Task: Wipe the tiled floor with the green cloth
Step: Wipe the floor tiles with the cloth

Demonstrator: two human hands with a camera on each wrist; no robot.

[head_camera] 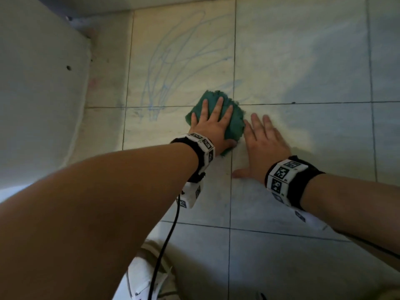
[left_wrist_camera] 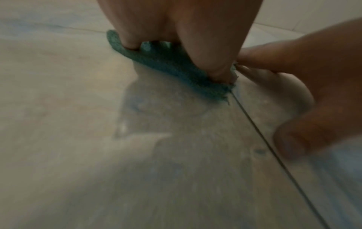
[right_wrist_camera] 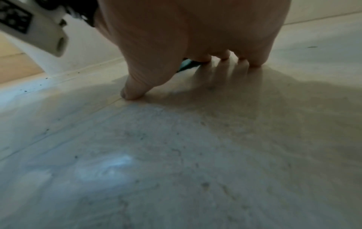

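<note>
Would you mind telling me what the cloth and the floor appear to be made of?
The cloth looks like soft woven or terry fabric, matte green, with a nubby surface and frayed threads at its edge. The floor looks like glazed ceramic or stone tile: pale and veined, with dark grout lines and a faint sheen that reflects light. Which one, the pictures leave open.

Blue crayon-like scribbles (head_camera: 173,68) looping over a far tile, left of centre, thinning toward the grout line. At far left, a pale grey panel (head_camera: 41,87) standing upright, with a small dark hole (head_camera: 68,67) partway up. Near the bottom edge, a white shoe (head_camera: 142,282) with laces, and a black cable (head_camera: 167,239) trailing down across it. A small dark speck (head_camera: 293,103) on the grout line to the right. From the right wrist, a white wall (right_wrist_camera: 92,51) far left, dark crumbs (right_wrist_camera: 35,86) scattered along its foot.
</note>
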